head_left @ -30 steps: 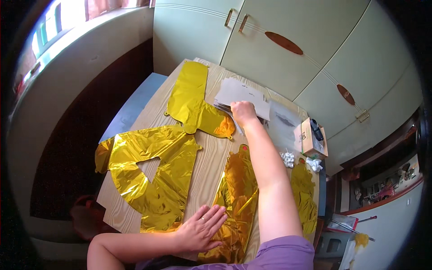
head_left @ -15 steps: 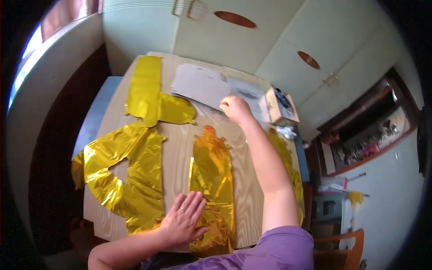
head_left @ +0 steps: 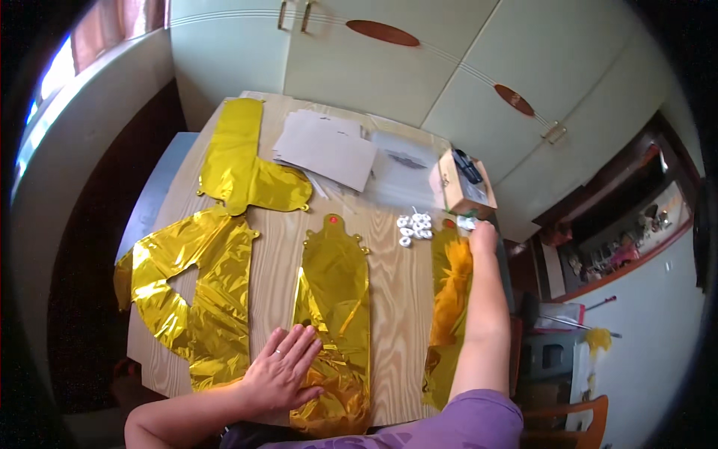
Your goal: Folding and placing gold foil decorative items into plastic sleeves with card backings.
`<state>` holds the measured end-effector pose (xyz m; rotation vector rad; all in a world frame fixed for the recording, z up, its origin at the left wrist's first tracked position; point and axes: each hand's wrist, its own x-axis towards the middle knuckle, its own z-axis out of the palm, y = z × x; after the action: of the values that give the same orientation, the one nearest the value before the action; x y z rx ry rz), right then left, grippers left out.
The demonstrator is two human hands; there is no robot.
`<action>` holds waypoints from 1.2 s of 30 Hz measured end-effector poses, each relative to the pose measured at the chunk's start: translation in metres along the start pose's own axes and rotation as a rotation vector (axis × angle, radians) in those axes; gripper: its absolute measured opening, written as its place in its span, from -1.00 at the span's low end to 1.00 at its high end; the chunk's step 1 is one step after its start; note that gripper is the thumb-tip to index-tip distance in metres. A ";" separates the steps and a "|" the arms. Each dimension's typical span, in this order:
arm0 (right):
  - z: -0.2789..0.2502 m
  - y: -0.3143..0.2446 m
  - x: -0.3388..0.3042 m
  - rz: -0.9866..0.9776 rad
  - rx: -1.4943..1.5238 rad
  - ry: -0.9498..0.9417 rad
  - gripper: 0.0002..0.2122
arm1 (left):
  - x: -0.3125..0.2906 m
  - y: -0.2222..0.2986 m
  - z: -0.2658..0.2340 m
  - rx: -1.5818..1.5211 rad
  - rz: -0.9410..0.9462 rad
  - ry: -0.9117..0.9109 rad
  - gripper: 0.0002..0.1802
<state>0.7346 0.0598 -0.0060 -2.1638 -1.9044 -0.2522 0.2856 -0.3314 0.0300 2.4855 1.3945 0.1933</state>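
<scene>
Several flat gold foil balloons lie on a wooden table [head_left: 396, 299]. My left hand [head_left: 283, 371] rests flat, fingers spread, on the lower end of the middle gold balloon [head_left: 335, 299]. My right hand [head_left: 481, 235] reaches to the table's right edge, at the top of the right gold balloon [head_left: 451, 299], fingers closed near a small white piece [head_left: 465, 222]; whether it grips it I cannot tell. A cluster of small white rings [head_left: 414, 227] lies just left of that hand. Two more gold balloons lie at the left [head_left: 196, 292] and far left [head_left: 243, 168].
White paper sheets [head_left: 325, 146] and a clear plastic bag [head_left: 404, 176] lie at the table's far end. A small cardboard box [head_left: 464, 187] with a dark object on top stands at the far right. Pale green cabinets [head_left: 389, 67] stand behind. A cluttered shelf is at right.
My right hand has moved from the paper sheets at the far end to the table's right edge. The view shifted left. My left hand stays pressed on the middle balloon.
</scene>
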 end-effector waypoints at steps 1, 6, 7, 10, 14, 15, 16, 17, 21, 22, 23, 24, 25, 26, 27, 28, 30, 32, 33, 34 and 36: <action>-0.003 0.002 0.004 -0.024 -0.070 -0.014 -0.83 | 0.000 0.002 -0.001 0.017 -0.009 0.024 -0.05; -0.018 -0.004 0.006 -0.016 -0.046 0.038 -0.82 | -0.002 0.004 -0.004 0.008 -0.027 0.025 -0.07; -0.025 -0.006 0.005 -0.036 -0.092 0.010 -0.80 | -0.002 0.004 -0.003 0.005 -0.028 0.031 -0.07; -0.027 0.008 0.018 -0.145 -0.199 -0.167 -0.77 | 0.001 0.003 -0.001 -0.047 0.000 0.035 -0.06; -0.052 -0.041 0.012 -0.165 -0.322 -0.226 -0.78 | -0.001 0.001 0.003 -0.039 0.010 0.032 -0.06; -0.073 -0.084 0.001 -0.189 -0.297 -0.215 -0.79 | -0.003 0.000 0.003 -0.031 0.004 0.036 -0.06; -0.089 -0.123 -0.013 -0.204 -0.277 -0.208 -0.79 | -0.003 0.000 0.002 -0.018 -0.002 0.044 -0.07; -0.102 -0.160 -0.023 -0.313 -0.196 -0.207 -0.77 | -0.003 0.000 -0.001 -0.005 -0.004 0.051 -0.08; -0.047 -0.256 -0.040 -0.798 0.315 0.145 -0.73 | -0.001 0.001 -0.001 0.006 0.018 0.060 -0.09; -0.029 -0.273 -0.040 -0.858 0.262 0.231 -0.75 | 0.001 0.000 -0.001 -0.009 0.026 0.050 -0.08; -0.011 -0.285 -0.037 -0.857 0.127 0.248 -0.78 | 0.001 -0.001 0.000 -0.024 0.028 0.038 -0.07; -0.003 -0.298 -0.037 -0.856 -0.010 0.262 -0.81 | 0.000 -0.001 0.001 -0.043 0.029 0.028 -0.06; 0.002 -0.305 -0.037 -0.850 -0.149 0.276 -0.83 | -0.001 -0.001 0.002 -0.050 0.027 0.033 -0.06; 0.005 -0.303 -0.034 -0.885 -0.140 0.304 -0.85 | -0.001 -0.002 0.001 -0.050 0.033 0.036 -0.06; -0.002 -0.312 -0.038 -0.939 -0.119 0.331 -0.86 | -0.004 -0.003 0.002 -0.052 0.017 0.042 -0.06; -0.010 -0.313 -0.040 -0.983 -0.110 0.356 -0.86 | -0.005 -0.002 0.003 -0.058 0.016 0.048 -0.06; -0.019 -0.312 -0.036 -1.009 -0.115 0.388 -0.84 | -0.006 -0.001 0.001 -0.004 0.012 0.092 -0.09; -0.022 -0.308 -0.032 -1.007 -0.121 0.388 -0.83 | -0.006 0.000 0.001 0.004 0.014 0.097 -0.09; -0.022 -0.306 -0.030 -0.995 -0.121 0.371 -0.84 | -0.006 0.000 0.000 0.004 0.018 0.095 -0.09; -0.022 -0.304 -0.029 -0.983 -0.121 0.355 -0.84 | -0.005 0.000 0.000 0.004 0.022 0.093 -0.09; -0.025 -0.302 -0.030 -0.956 -0.048 0.364 -0.85 | -0.005 0.000 0.001 0.009 0.023 0.093 -0.09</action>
<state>0.4324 0.0593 0.0301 -0.9576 -2.5220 -0.7865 0.2828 -0.3358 0.0290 2.5311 1.4057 0.3119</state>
